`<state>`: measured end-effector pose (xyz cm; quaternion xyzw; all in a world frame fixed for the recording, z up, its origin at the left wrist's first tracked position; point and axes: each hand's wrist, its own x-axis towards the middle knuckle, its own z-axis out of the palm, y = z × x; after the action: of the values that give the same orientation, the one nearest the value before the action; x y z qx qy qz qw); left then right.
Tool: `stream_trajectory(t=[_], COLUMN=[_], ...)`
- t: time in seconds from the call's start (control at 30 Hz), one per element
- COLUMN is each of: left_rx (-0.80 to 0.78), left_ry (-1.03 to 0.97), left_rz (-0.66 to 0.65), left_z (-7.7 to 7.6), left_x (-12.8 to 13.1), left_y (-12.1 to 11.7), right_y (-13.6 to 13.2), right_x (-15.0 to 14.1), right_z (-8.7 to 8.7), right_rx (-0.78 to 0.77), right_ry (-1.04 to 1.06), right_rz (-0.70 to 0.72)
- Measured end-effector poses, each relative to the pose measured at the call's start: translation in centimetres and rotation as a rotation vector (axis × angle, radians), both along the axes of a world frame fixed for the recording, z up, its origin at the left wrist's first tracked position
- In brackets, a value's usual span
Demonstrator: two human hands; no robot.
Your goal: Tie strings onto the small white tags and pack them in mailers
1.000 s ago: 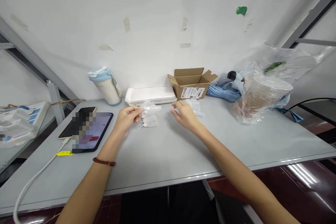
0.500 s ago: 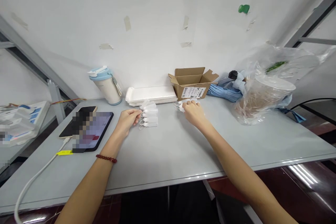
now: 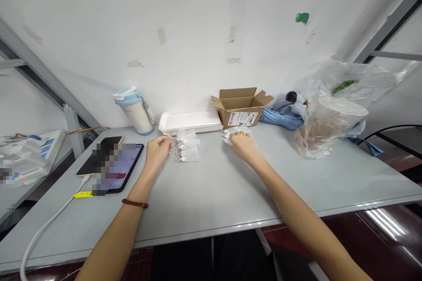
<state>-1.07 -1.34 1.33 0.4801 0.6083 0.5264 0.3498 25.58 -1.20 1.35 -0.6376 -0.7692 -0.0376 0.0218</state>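
My left hand (image 3: 158,149) wears a dark red bead bracelet (image 3: 135,203). Its fingers are curled in with thumb and forefinger close together, and no object shows in them. Just right of its fingertips, apart from them, several small translucent white tags with thin loops (image 3: 189,153) lie in an overlapping column, loops to the left. My right hand (image 3: 244,145) is closed over a second bunch of white looped tags (image 3: 227,135) in front of the cardboard box (image 3: 242,112). The hand covers part of this bunch.
Flat white trays (image 3: 191,122) are stacked by the wall, beside a blue-lidded cup (image 3: 136,114). Two phones (image 3: 100,156) and a white cable (image 3: 49,224) lie left. Right of the box are blue cloth (image 3: 283,116) and a plastic-wrapped container (image 3: 329,123).
My left hand has drawn back slightly left, off the loops of the left tags. My right hand stays on its bunch. The view has tilted up a little.
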Motion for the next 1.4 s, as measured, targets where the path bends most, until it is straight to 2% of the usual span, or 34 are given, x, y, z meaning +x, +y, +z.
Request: stream_trajectory(t=[0.1,0.23,0.3,0.37,0.5,0.7,0.87,1.1,1.4], left_rx=[0.057,0.119,0.135,0.136,0.125,0.147,0.195,0.131,0.038], left_ry=[0.045,0.111,0.124,0.136,0.193,0.236,0.246,0.247,0.145], left_rz=[-0.018,-0.088,-0.122,-0.149,-0.18,-0.316,-0.442,-0.595,-0.579], left_z=[0.1,0.2,0.2,0.3,0.1,0.2,0.6,0.9,0.9], left_x=[0.3,1.0,1.4,1.7,2.1,2.6,2.9,3.1,3.1], left_y=[-0.3,-0.8,-1.0,-1.1,-1.4,-2.1,-2.7,-3.0,-2.6], right_y=[0.2,0.8,0.9,0.7,0.0,-0.7,-1.3,-1.3,-1.4], right_x=[0.0,0.3,0.3,0.2,-0.6,-2.0,-2.8,-3.2,-3.3], right_z=[0.2,0.0,-0.2,0.0,0.5,0.8,0.9,0.5,0.8], right_rx=[0.005,0.057,0.072,0.013,-0.202,-0.331,-0.334,-0.285,-0.319], right_ry=[0.107,0.605,0.8,0.935,1.212,1.608,1.663,1.693,1.711], right_rz=[0.077,0.213,0.229,0.215,0.158,0.163,0.139,0.06,0.026])
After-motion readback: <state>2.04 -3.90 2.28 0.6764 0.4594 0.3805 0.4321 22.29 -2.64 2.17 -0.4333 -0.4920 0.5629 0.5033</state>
